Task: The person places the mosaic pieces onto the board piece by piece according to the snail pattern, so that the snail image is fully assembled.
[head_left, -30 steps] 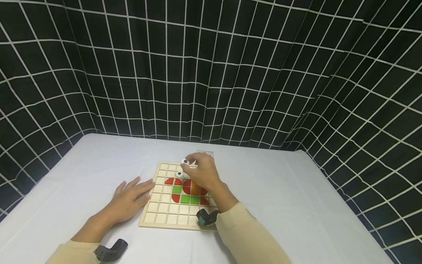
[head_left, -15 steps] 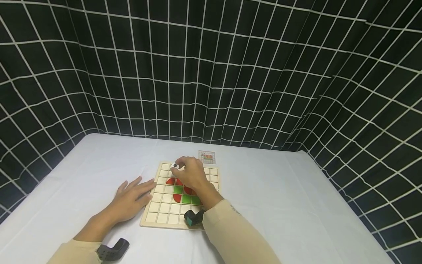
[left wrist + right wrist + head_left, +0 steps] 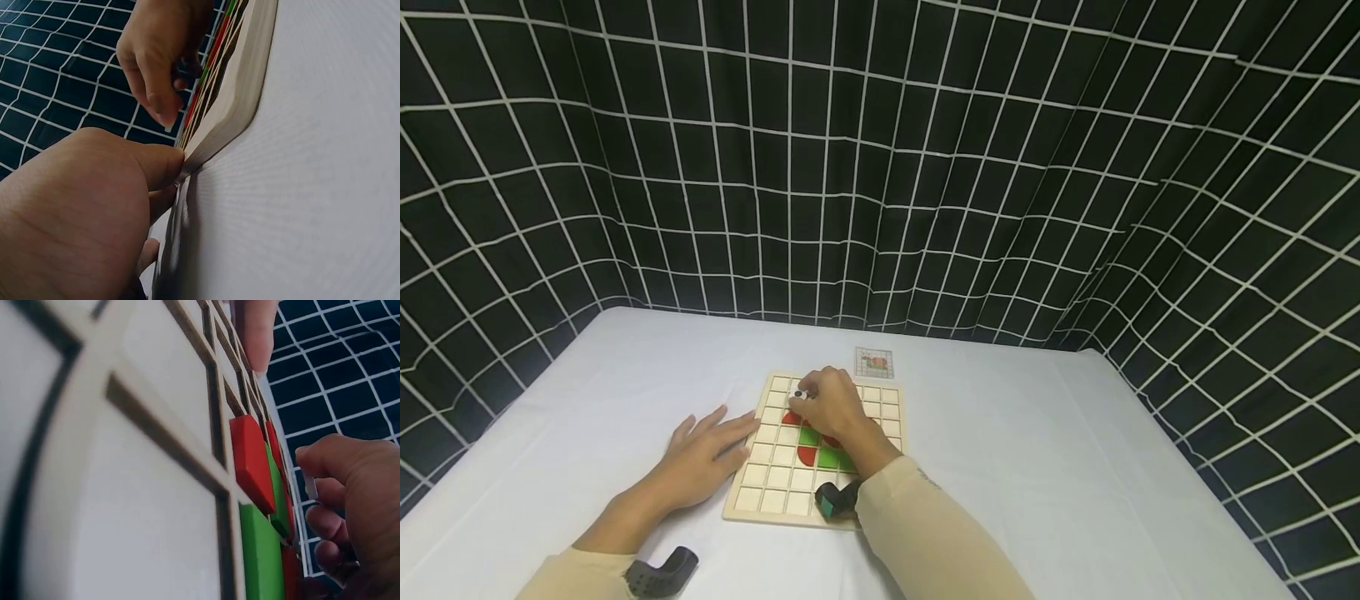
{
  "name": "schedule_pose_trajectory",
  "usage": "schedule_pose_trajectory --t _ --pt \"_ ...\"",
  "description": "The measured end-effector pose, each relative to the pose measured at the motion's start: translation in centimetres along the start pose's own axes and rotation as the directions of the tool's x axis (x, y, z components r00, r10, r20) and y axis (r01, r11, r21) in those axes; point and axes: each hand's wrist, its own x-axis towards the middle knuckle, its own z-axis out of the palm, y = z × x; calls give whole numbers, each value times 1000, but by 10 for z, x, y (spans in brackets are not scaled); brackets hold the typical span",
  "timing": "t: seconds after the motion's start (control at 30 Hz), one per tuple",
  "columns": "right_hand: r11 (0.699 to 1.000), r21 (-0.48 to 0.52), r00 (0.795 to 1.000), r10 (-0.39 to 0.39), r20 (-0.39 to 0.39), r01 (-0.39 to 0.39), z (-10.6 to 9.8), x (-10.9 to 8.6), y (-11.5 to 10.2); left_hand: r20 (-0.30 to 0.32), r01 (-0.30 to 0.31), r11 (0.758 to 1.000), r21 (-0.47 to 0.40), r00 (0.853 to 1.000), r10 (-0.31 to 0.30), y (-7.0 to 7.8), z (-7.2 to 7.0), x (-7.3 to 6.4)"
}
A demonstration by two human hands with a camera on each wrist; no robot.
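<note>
A wooden grid board lies on the white table, with red quarter-round pieces and green pieces set in its cells. Over its upper left cells my right hand pinches a small white piece with a black dot, like an eye. The right wrist view shows the white piece edge-on between thumb and finger. My left hand rests on the table with fingers spread along the board's left side; its thumb meets the board's edge. My right hand hides part of the board.
A small picture card with a gridded coloured figure lies behind the board. Dark wrist devices sit on both sleeves. A black curtain with white grid lines surrounds the table's far side and flanks.
My right hand has moved left and down toward the board's upper left cells with the white eye piece. The picture card has come into full view. My left hand stays put.
</note>
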Motion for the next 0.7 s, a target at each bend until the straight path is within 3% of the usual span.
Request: schedule_pose_trajectory --t 0.7 --pt "998 -61 999 30 39 -28 5 3 -1 -10 -11 1000 14 1000 11 3 -1 -1"
